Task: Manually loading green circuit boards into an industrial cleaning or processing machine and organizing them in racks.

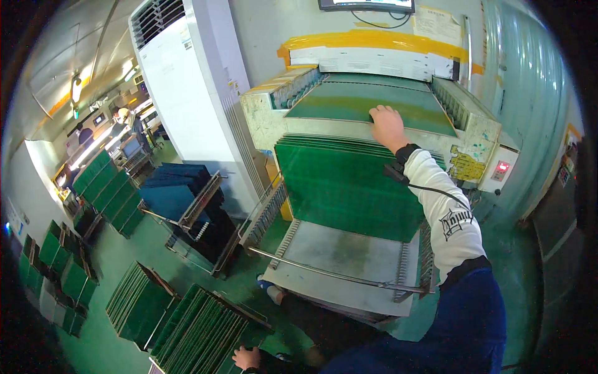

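My right hand is at the near edge of a flat green panel lying on the machine's conveyor, its fingers curled over that edge. Below it, several green panels stand upright, one behind another, in a metal rack cart. Low in the view, my left hand has its fingers curled beside a second rack of upright green panels. Whatever the left fingers hold, if anything, is hidden.
A tall white cabinet unit stands left of the machine. Blue-black panels fill another cart, and more green panels stand further left. A control box with a red display sits on the machine's right. People work far back.
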`<state>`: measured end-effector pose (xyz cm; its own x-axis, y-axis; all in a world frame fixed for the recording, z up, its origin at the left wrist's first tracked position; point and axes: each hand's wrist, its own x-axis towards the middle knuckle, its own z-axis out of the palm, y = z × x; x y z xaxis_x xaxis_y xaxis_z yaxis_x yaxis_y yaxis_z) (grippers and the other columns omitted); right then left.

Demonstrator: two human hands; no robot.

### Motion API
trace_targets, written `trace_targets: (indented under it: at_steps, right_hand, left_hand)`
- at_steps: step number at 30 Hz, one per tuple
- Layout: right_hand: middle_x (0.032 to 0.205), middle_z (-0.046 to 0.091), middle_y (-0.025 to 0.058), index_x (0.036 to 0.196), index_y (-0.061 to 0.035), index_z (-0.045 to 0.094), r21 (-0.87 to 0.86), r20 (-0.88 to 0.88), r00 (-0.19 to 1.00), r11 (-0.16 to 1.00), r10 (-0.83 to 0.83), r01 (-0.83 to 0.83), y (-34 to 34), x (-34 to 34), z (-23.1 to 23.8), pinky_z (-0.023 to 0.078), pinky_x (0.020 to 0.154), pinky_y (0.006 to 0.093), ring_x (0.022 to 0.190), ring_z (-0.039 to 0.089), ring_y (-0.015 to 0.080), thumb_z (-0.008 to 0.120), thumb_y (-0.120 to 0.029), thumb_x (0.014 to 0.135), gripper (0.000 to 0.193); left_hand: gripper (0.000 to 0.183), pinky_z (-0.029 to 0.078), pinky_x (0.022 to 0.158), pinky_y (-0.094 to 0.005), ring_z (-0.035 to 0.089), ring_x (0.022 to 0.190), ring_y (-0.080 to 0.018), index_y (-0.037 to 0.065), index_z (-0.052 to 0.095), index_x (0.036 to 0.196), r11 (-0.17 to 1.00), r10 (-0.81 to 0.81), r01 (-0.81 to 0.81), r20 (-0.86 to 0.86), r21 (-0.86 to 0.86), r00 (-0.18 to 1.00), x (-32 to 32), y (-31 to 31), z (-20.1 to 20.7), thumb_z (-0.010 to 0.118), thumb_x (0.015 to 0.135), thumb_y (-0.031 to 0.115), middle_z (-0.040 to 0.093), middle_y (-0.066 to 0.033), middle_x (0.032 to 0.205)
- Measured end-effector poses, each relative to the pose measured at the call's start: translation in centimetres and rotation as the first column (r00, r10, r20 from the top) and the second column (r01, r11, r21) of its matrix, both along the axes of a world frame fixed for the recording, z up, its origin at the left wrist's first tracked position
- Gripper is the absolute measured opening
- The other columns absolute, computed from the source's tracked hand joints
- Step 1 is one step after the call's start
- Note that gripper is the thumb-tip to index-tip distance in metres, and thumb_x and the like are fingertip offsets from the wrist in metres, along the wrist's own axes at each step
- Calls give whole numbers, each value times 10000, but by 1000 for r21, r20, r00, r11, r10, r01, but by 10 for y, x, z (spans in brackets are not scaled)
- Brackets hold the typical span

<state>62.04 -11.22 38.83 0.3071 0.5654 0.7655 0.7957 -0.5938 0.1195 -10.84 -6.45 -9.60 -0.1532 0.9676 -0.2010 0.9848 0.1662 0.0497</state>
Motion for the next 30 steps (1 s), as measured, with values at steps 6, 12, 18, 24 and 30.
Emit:
trace_targets:
  at_steps: [6,12,18,24,30]
  right_hand:
    - [1037,660,117,1021,-76,686,-4,-15,1000,1000,-11,11,2,7,-2,496,878,468,1039,622,326,665,-93,772,251]
    - [1042,670,118,1033,-79,690,-42,-33,999,999,-33,32,6,18,1,497,878,458,1030,631,322,651,-82,770,266]
    - [1047,667,114,1020,-65,674,-27,32,999,1000,0,1,2,13,-3,488,903,449,1055,626,314,712,-142,792,243]
    - [1088,655,121,1041,-57,675,70,103,966,967,237,-245,-2,-31,-21,475,923,457,1089,596,330,744,-185,802,280]
    - [1253,621,136,1221,-15,621,-70,-87,934,933,348,-354,-12,-70,-65,430,1030,458,1197,550,330,749,-172,810,458]
  left_hand:
    - [642,544,901,-521,566,1167,-383,105,677,1183,997,35,-36,-19,-61,999,11,-2,9,775,711,529,589,-131,1217]
    - [643,532,923,-527,551,1190,-374,84,665,1201,998,26,-27,-17,-62,1000,10,-5,16,773,744,522,577,-134,1253]
    - [514,517,878,-556,556,1143,-396,61,687,1087,999,-1,-1,33,47,999,16,-14,23,753,718,413,594,-154,1183]
    - [511,516,888,-547,555,1147,-401,62,683,1097,998,-8,6,43,57,999,14,-17,24,742,734,417,594,-155,1187]
    - [532,503,920,-541,552,1168,-398,70,683,1137,1000,6,-6,41,-12,999,18,-14,32,736,752,434,596,-158,1199]
